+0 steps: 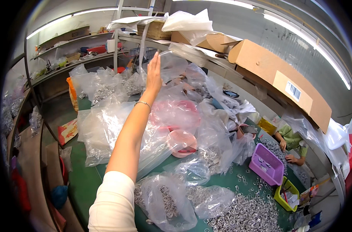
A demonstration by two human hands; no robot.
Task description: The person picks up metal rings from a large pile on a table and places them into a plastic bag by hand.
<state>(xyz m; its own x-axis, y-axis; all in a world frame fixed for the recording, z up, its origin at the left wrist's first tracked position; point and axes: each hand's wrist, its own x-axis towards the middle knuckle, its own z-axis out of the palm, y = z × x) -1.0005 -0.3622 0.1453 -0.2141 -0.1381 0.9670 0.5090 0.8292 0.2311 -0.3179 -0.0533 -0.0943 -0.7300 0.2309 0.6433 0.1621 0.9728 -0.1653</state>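
Bags [173, 65] lay heaped toward twelve o'clock, probably for easy reach by the left hand [154, 80], whose fingers [156, 63] stood straight and pressed together.

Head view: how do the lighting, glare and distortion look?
In the head view, ceiling lights show near white; clear bags carry glare; the carton bows with the fisheye; corners fall to black; the raised hand looks reasonably sharp.
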